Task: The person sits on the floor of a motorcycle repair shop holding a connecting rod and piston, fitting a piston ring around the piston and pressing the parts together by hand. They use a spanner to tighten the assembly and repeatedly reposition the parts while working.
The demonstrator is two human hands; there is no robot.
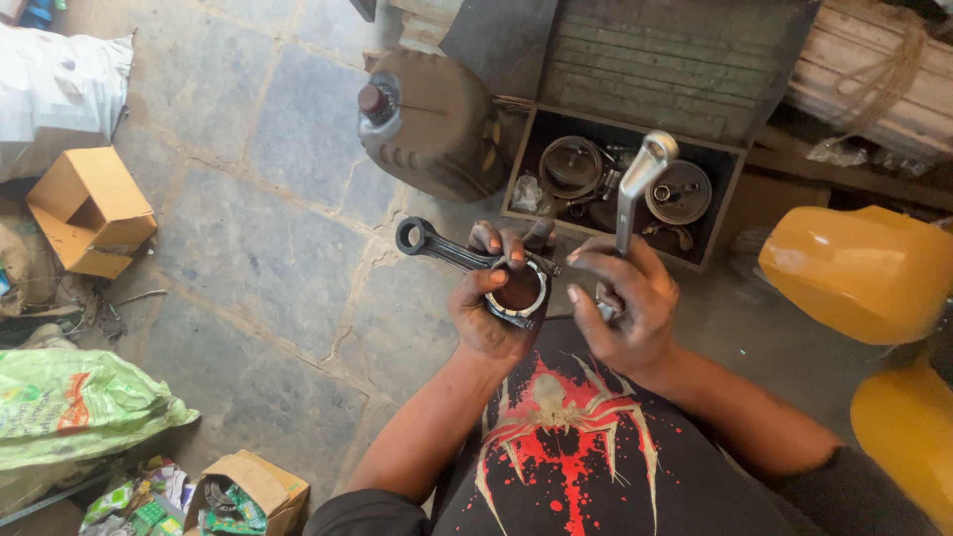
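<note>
Above a stone-flagged workshop floor (278, 189), a seated person grips a dark connecting rod (467, 260) in the left hand (491, 313), fingers (496, 243) clamped round its big ring end, the small eye pointing away to the left. The right hand (625, 308) is closed on the foot of a bright metal rod (635, 189) that stands nearly upright just beside the first part, the two hands close together over the person's lap. Beyond them sits an open dark box (620, 184) holding round engine parts, and next to it a grey metal tank (432, 124) with a red-brown cap. A yellow plastic cover (859, 273) lies to the right. On the left of the floor are an open cardboard carton (89, 208), a green printed sack (74, 407) and a small torn carton of oddments (243, 491)
</note>
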